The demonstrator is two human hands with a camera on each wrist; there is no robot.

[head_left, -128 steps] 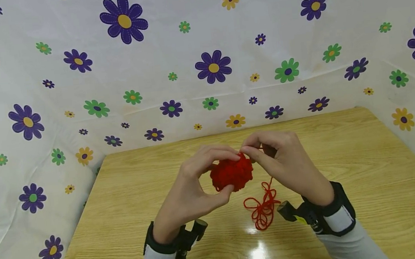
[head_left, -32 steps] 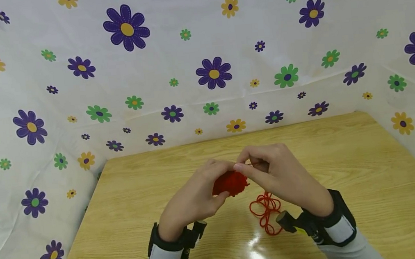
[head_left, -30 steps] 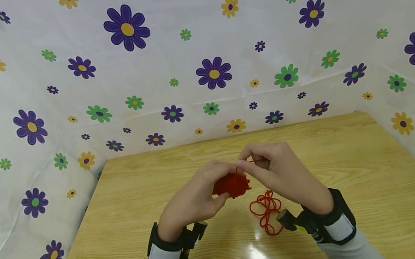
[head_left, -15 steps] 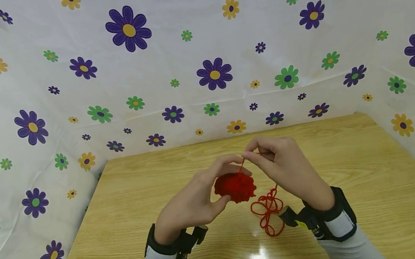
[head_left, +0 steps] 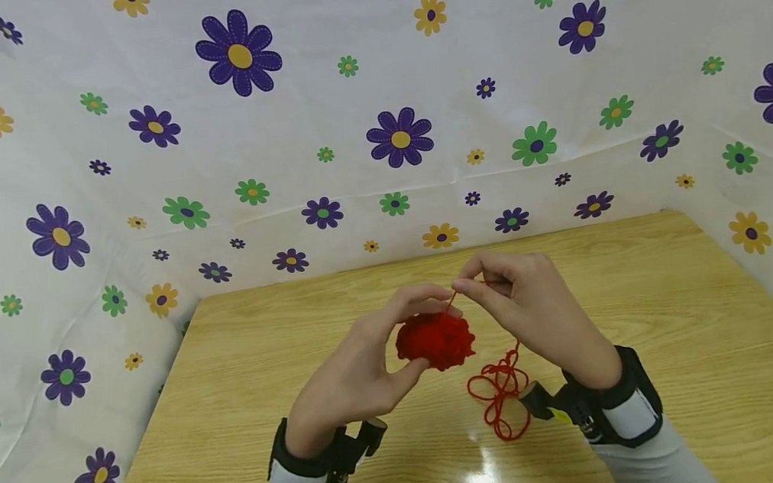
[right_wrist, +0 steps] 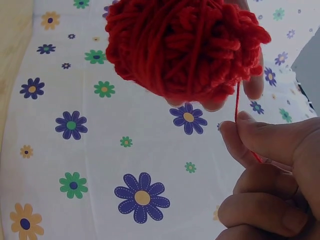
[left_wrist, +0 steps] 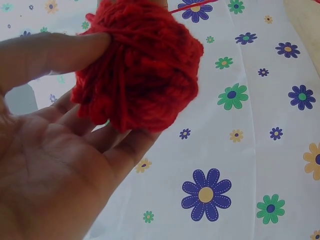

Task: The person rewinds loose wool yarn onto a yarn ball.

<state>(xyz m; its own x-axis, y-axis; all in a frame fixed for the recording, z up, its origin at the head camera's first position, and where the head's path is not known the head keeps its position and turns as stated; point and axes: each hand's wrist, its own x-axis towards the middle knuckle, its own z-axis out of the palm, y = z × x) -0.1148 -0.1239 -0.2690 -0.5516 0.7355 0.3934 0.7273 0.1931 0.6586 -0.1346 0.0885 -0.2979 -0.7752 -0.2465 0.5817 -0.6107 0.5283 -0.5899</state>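
Observation:
A ball of red yarn (head_left: 435, 340) is held above the table in my left hand (head_left: 363, 366), thumb on its near side and fingers behind and over its top. In the left wrist view the wound strands of the yarn ball (left_wrist: 145, 70) show, with the thumb pressed on them. My right hand (head_left: 533, 301) pinches the yarn strand (right_wrist: 237, 102) between thumb and forefinger, just right of the ball. That strand runs taut from the ball to the pinch. Below the right hand, loose loops of red yarn (head_left: 500, 396) lie on the table, a strand rising from them toward that hand.
The wooden table (head_left: 264, 344) spreads under both hands, with glare near its front. A white sheet printed with flowers (head_left: 320, 109) hangs behind and on both sides. Each wrist wears a black strap with a small camera (head_left: 542, 402).
The right hand first came down against the ball, then drew up and right, so a short strand now spans the gap. The left hand has tilted the ball; the loose loops have shifted slightly.

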